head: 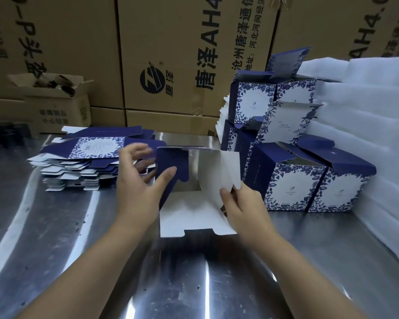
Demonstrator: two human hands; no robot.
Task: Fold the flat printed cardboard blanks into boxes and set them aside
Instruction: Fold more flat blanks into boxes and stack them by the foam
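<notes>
A half-folded box blank (196, 203), navy blue outside and white inside, stands open like a tube at the middle of the steel table, its end facing me. My left hand (141, 180) holds its left blue wall, thumb pressed on the panel, fingers spread behind it. My right hand (242, 208) pinches the white flap at its right side. A stack of flat blue-and-white printed blanks (88, 160) lies to the left. Folded boxes (293, 185) with floral print are piled at the right, some with lids up.
The shiny steel table (78, 238) spreads toward me. White foam sheets (366, 125) are stacked at the far right. Large brown cartons (171, 54) form a wall behind, and a small open carton (55, 104) sits at the back left.
</notes>
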